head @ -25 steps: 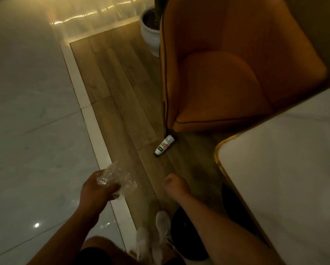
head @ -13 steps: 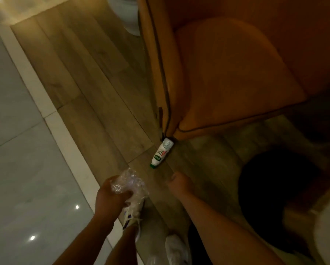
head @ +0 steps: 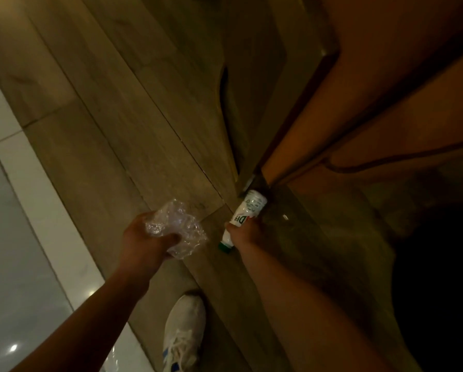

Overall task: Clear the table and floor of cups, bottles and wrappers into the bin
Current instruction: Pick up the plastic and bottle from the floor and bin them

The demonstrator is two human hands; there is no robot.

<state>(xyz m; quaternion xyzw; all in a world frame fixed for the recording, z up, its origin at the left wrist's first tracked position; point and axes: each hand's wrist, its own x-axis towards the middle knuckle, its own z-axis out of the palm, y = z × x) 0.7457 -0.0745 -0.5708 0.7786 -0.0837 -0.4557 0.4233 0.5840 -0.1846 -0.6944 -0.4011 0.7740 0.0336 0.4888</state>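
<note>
A small white bottle (head: pixel 248 209) with a green cap and a printed label lies on the wooden floor against the foot of an orange armchair. My right hand (head: pixel 245 232) is down on it, fingers wrapped around its lower half near the cap. My left hand (head: pixel 144 238) hovers just to the left, shut on a crumpled clear plastic wrapper (head: pixel 178 226) that bulges out past my fingers. The bin is not in view.
The orange armchair (head: pixel 386 108) fills the upper right, its base touching the bottle's far end. My white sneaker (head: pixel 183 331) stands on the wood planks below the hands. Pale tile floor (head: pixel 15 264) runs along the left. A dark round shape (head: pixel 439 277) sits at the right.
I have bent much lower and closer to the floor. My right hand went forward from a loose fist onto the bottle and closed around it. The left hand still holds the wrapper.
</note>
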